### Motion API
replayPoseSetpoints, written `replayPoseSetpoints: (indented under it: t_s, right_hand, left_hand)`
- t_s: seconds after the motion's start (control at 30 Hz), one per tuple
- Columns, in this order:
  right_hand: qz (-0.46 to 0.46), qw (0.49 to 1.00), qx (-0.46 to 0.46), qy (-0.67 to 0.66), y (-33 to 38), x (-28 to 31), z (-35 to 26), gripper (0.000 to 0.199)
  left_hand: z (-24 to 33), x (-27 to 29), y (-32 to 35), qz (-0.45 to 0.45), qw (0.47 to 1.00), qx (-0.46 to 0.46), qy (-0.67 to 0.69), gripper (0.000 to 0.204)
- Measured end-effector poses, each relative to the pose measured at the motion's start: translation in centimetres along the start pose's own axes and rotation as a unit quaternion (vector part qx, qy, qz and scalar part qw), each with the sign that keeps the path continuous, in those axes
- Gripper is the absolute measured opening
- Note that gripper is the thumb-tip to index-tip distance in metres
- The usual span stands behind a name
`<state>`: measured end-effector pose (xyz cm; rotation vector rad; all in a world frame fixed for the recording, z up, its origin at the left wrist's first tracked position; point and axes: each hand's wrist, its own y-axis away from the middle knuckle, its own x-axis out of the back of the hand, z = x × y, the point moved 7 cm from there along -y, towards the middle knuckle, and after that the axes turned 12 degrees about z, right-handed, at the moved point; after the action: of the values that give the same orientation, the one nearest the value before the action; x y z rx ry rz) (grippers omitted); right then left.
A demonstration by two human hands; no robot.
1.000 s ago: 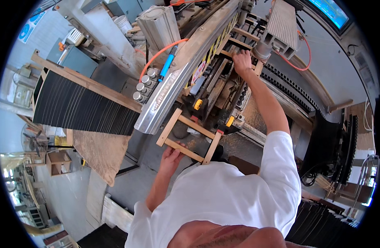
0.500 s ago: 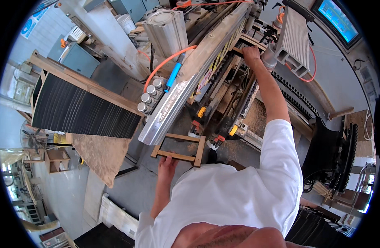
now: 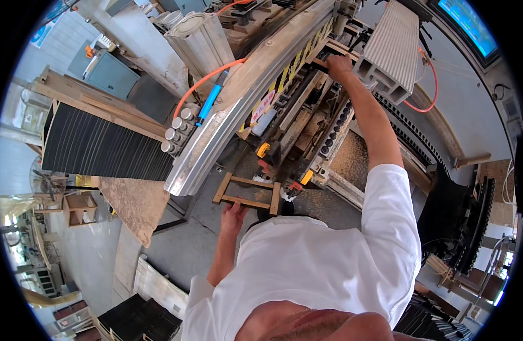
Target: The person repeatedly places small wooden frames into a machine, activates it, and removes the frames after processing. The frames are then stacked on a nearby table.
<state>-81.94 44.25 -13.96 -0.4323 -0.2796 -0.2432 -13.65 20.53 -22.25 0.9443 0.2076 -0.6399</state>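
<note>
My left hand (image 3: 233,218) is closed on the near rail of a small rectangular wooden frame (image 3: 275,199), held low in front of my body beside the machine's end. With the arm stretched far forward, my right hand (image 3: 339,66) reaches into the machine (image 3: 324,122), between its long metal beam (image 3: 244,108) and a ribbed aluminium block (image 3: 390,48). Its fingers curl over the rail of a second wooden frame (image 3: 344,48), which lies in the machine; the hand partly hides that frame.
An orange air hose (image 3: 187,94) and a blue pen-shaped tool (image 3: 210,105) lie along the beam. Left of it stands a stack of dark slats (image 3: 105,142). Sawdust (image 3: 349,156) covers parts of the machine bed. A lit screen (image 3: 469,25) hangs at the far right.
The whole view has shifted, so the beam appears further left. The wooden frame in my left hand sits slightly further right and forward. My right hand keeps its place at the second frame.
</note>
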Motion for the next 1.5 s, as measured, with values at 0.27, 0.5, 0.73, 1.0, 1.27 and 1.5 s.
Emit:
replayPoseSetpoints:
  t_s: [0.27, 0.5, 0.73, 1.0, 1.27, 1.5]
  right_hand:
    - [-0.249, 0.880, -0.158, -0.371, -7.1, 14.0, 2.3, 0.019]
    - [-0.264, 0.902, -0.137, -0.312, -4.9, 12.4, 4.9, 0.027]
    - [-0.249, 0.902, -0.130, -0.328, -7.2, 18.5, 5.9, 0.017]
    - [-0.280, 0.886, -0.150, -0.337, -6.6, 18.4, 5.8, 0.022]
    - [0.075, 0.846, -0.273, -0.452, -8.8, 30.4, 10.5, 0.013]
    - [0.111, 0.624, -0.367, -0.680, -4.9, 45.7, 6.8, 0.012]
  left_hand:
    - [-0.9, 3.3, 3.5, 0.116, 0.990, -0.082, -0.003, 0.027]
    - [2.7, 4.4, 4.5, 0.213, 0.956, -0.150, -0.132, 0.035]
    - [10.8, 6.2, 11.3, 0.209, 0.904, -0.360, -0.095, 0.030]
    - [28.6, 5.8, 27.7, 0.209, 0.825, -0.513, -0.113, 0.033]
    - [52.5, 9.0, 34.8, 0.077, 0.754, -0.651, 0.048, 0.028]
    - [71.6, 8.5, 26.7, 0.050, 0.799, -0.599, 0.030, 0.021]
